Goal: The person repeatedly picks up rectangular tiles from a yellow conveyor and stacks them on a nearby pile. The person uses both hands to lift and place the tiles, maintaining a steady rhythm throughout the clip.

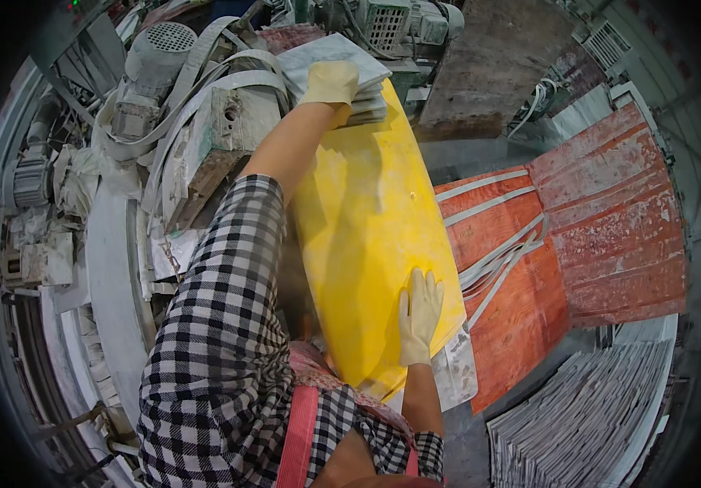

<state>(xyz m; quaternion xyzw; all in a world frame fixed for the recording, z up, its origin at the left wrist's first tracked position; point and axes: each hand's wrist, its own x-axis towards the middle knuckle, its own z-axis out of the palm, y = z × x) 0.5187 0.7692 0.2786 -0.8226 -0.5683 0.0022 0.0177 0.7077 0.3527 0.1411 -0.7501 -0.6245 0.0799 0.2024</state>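
Observation:
A short stack of pale grey-veined stone tiles (322, 54) sits at the far end of a long yellow board (359, 220). My left hand (333, 84), in a cream rubber glove, reaches out to the near edge of that stack. Its fingers look bent round the tile edge, and the tips are partly hidden. Closer to me, my right hand (421, 315) wears a matching glove and lies flat on the right side of the board, fingers stretched out, holding nothing. Under the board's near right corner shows a pale, worn slab (458, 368).
To the left are dusty machine parts, a motor (159, 53) and looped grey belts (196, 73). On the right stand an orange-red panel (513, 285) with white straps and a worn red board (611, 236). Thin stacked strips (578, 415) lie lower right; a brown board (489, 65) leans behind.

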